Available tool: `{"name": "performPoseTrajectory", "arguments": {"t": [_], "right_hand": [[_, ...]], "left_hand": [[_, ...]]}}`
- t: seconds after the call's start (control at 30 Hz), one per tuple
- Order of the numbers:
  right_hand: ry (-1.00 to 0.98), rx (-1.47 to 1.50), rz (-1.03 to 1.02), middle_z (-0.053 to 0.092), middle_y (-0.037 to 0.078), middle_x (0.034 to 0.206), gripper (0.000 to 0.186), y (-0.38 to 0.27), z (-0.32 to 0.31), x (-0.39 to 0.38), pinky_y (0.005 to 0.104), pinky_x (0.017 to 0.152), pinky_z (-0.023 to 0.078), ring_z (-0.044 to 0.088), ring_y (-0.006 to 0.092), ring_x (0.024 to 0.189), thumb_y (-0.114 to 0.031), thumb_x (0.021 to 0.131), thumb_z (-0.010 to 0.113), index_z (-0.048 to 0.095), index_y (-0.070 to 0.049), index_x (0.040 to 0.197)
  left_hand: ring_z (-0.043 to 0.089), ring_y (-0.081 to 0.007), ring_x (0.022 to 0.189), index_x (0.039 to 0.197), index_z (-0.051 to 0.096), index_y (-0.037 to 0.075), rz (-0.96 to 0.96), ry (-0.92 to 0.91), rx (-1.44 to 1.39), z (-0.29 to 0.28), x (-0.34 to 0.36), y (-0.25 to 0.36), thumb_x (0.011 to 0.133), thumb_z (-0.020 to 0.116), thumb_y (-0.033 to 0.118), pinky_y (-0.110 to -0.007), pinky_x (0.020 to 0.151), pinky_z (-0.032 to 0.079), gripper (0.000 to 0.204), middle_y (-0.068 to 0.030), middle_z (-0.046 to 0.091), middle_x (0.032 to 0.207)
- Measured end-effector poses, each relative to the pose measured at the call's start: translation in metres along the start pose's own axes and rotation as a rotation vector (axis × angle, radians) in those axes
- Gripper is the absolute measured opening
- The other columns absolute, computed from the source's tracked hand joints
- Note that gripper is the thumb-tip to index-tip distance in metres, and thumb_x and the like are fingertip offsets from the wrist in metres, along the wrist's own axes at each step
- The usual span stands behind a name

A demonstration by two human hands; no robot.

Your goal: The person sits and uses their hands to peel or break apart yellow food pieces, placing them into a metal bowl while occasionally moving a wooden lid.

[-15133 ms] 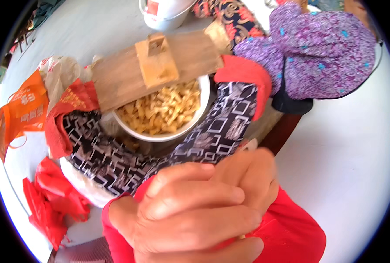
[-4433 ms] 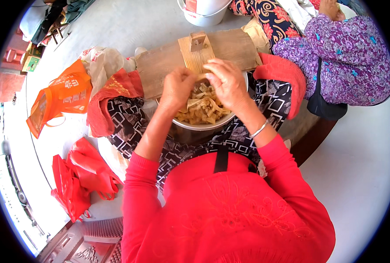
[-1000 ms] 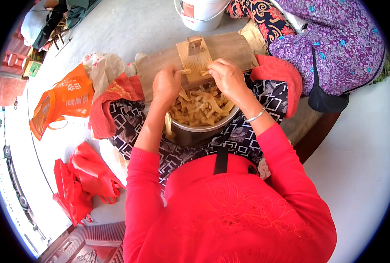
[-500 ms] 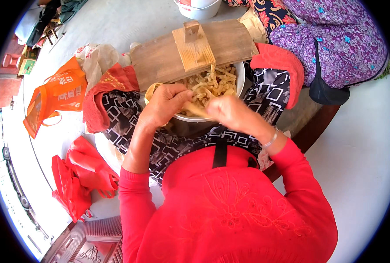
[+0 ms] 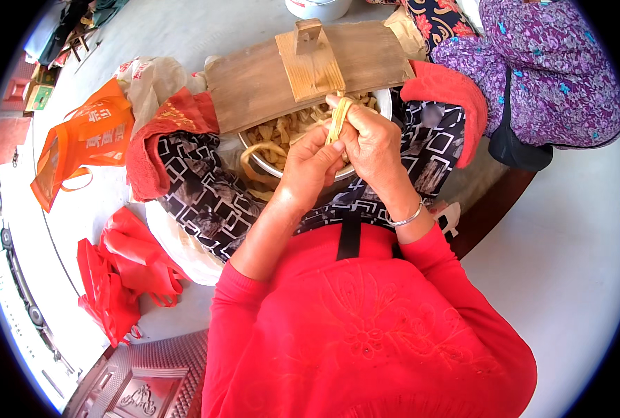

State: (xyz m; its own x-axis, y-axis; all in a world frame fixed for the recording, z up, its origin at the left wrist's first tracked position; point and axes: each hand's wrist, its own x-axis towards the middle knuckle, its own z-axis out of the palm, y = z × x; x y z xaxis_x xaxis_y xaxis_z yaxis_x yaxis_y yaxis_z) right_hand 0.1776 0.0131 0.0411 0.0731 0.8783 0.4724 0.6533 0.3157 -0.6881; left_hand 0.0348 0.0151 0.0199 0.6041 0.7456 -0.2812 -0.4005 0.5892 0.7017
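Observation:
My left hand (image 5: 311, 161) and my right hand (image 5: 374, 138) meet over the near part of a metal basin (image 5: 385, 106). Both have their fingers closed on a soft, flat, pale yellow strip (image 5: 337, 124), which is folded between them and reaches up to a wooden board. The strip's material I cannot make out. Many yellowish, twisted or knotted strips (image 5: 276, 132) fill the basin. Left of my left hand, a loop of yellow strip (image 5: 249, 157) hangs over the basin's rim. A silver bangle circles my right wrist.
A long wooden board (image 5: 247, 87) lies across the basin's far side, bearing a small upright wooden block (image 5: 308, 36). Red cloths (image 5: 444, 87) drape over my knees. Orange (image 5: 90, 139) and red bags (image 5: 125, 258) lie left. A person in purple floral clothing (image 5: 533, 76) sits right; a white bucket (image 5: 318, 8) stands beyond.
My hands have come together and moved up toward the board. The strip stretched between them is now folded upright in their fingers. The left hand has shifted right, uncovering the loop at the rim.

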Motion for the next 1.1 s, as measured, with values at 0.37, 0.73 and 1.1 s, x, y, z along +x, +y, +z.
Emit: {"name": "performPoseTrajectory", "arguments": {"t": [0.37, 0.73, 1.1], "right_hand": [[-0.449, 1.171, 0.946, 0.064, 0.001, 0.094, 0.03, 0.039, 0.006, -0.046, 0.029, 0.081, 0.049, 0.06, 0.0122, 0.087, -0.029, 0.096, 0.057, 0.065, -0.001, 0.102], [-0.089, 0.588, 0.327, 0.055, 0.01, 0.112, 0.009, 0.026, 0.01, -0.027, 0.0243, 0.071, 0.047, 0.055, 0.0109, 0.084, 0.003, 0.086, 0.06, 0.063, 0.007, 0.093], [-0.08, 0.296, 0.072, 0.06, 0.012, 0.104, 0.006, 0.005, -0.001, -0.03, 0.0348, 0.086, 0.044, 0.056, 0.0272, 0.099, -0.001, 0.081, 0.065, 0.065, 0.003, 0.085]], "left_hand": [[0.063, -0.0337, 0.092, 0.109, 0.064, 0.002, 0.728, 0.183, 1.337, -0.01, 0.004, -0.004, 0.079, 0.065, 0.005, -0.038, 0.078, 0.052, 0.03, -0.0151, 0.064, 0.104], [0.062, -0.0231, 0.084, 0.107, 0.061, -0.001, 0.382, 0.263, 1.112, 0.0, 0.01, 0.007, 0.09, 0.059, 0.019, -0.035, 0.075, 0.048, 0.026, -0.0149, 0.063, 0.094], [0.032, -0.0027, 0.046, 0.091, 0.065, 0.004, -0.089, 0.267, 0.28, -0.037, -0.005, -0.002, 0.097, 0.055, 0.028, -0.019, 0.041, 0.023, 0.026, 0.0068, 0.042, 0.058]]}}
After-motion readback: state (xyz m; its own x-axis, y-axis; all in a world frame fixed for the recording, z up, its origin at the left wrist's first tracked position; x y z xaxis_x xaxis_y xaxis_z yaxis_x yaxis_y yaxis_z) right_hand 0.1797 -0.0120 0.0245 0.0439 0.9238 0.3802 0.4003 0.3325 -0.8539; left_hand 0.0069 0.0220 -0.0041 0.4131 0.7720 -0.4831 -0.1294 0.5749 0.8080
